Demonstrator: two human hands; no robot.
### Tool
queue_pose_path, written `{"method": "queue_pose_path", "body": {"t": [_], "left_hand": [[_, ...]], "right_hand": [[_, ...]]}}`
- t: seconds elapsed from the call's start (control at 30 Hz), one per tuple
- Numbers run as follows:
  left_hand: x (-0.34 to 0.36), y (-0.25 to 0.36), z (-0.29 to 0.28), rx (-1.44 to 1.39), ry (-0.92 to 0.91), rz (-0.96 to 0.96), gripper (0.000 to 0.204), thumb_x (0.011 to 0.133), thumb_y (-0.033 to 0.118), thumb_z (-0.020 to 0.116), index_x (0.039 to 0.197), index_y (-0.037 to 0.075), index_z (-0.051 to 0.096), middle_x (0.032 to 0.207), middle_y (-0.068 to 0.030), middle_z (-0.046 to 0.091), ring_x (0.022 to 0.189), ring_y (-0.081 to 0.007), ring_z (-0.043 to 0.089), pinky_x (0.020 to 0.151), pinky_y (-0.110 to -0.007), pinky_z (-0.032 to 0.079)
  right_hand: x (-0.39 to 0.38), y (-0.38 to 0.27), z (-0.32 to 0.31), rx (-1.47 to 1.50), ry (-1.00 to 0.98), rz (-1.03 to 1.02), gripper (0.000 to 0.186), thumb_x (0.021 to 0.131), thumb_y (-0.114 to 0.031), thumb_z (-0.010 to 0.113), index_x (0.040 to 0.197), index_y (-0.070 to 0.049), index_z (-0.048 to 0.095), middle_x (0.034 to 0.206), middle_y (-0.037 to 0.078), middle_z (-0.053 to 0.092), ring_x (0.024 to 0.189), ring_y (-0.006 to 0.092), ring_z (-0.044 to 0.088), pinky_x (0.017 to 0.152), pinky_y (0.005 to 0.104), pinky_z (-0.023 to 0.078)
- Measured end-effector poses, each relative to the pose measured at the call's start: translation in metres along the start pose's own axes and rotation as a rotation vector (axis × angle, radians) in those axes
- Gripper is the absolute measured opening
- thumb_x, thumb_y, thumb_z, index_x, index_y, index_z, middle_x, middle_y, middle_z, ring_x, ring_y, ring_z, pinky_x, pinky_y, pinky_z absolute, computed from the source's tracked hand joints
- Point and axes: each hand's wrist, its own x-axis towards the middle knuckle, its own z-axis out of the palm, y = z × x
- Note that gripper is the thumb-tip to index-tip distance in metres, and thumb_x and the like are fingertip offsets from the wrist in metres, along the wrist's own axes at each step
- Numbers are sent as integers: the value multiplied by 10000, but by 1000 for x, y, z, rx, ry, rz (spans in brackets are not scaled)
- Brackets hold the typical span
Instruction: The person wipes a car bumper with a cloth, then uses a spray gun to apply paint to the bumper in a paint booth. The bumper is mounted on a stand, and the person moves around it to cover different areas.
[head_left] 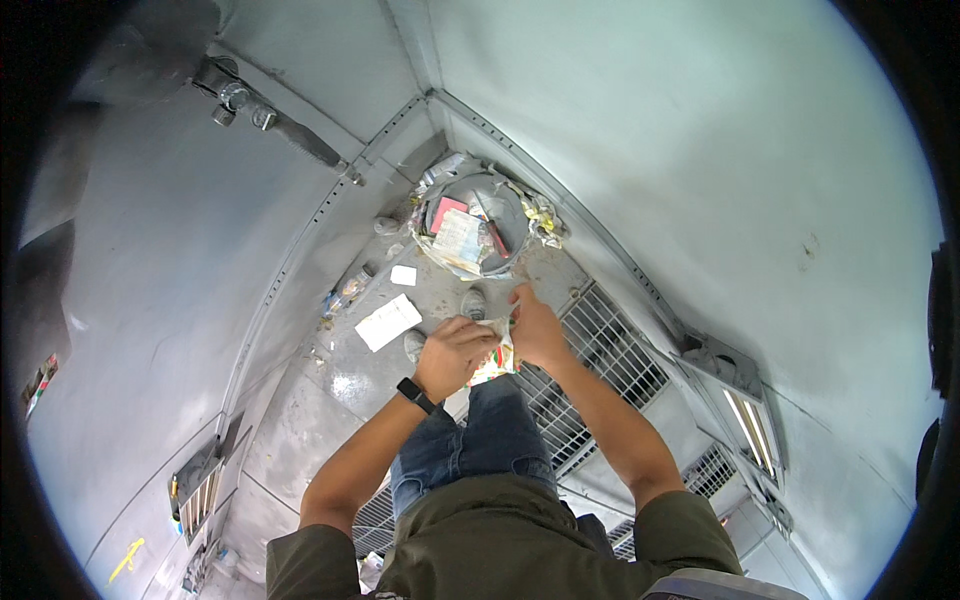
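Observation:
A small crinkled packet (497, 366), white with red, green and orange print, is held in front of my legs. My left hand (458, 352), with a dark watch on its wrist, closes its fingers on the packet's left side. At the packet's upper right edge, my right hand (538, 332) grips with its lower fingers and thumb, largely hidden, while one finger sticks out upward. What is inside the packet cannot be seen.
Ahead on the dirty floor stands a round grey bin (520, 225) holding papers and a red-handled tool (497, 240), with litter around it. A white sheet (388, 322) and a plastic bottle (350, 289) lie left. Metal grating (610, 345) is at right; a hose gun (262, 118) hangs upper left.

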Motion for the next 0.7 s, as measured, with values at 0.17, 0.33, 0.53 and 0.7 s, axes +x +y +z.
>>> {"method": "queue_pose_path", "body": {"t": [0.17, 0.33, 0.53, 0.7], "left_hand": [[-2, -11, -7, 123, -24, 9, 235, 754, 79, 715, 986, 99, 747, 1054, -13, 723, 957, -260, 632, 870, -397, 517], [-2, -30, -28, 271, -12, -64, 264, 726, 98, 737, 989, 114, 754, 1047, -8, 734, 990, -253, 624, 896, -390, 506], [11, -9, -55, 145, 242, -409, 478, 787, 0, 709, 1258, 35, 636, 1187, -162, 653, 1101, -348, 618, 967, -429, 499], [31, 14, -105, 12, 556, -499, 479, 807, -29, 714, 1269, 5, 595, 1122, -149, 656, 1038, -263, 665, 925, -354, 521]], "right_hand": [[23, 18, 31, -22, -219, -185, 352, 764, -108, 742, 1086, -56, 609, 880, 150, 700, 829, 327, 694, 735, 415, 524], [59, 21, 35, 818, -726, 30, 418, 849, -55, 693, 1264, -47, 643, 1115, 65, 694, 969, 188, 691, 813, 347, 593], [138, 51, 77, 1013, -307, 136, 551, 811, -9, 702, 1345, -104, 604, 1248, 82, 651, 1069, 205, 673, 854, 376, 600], [186, 114, 108, 725, -65, 191, 874, 898, -245, 756, 1586, -143, 228, 1494, 103, 489, 1375, 223, 454, 1137, 405, 330]]}}
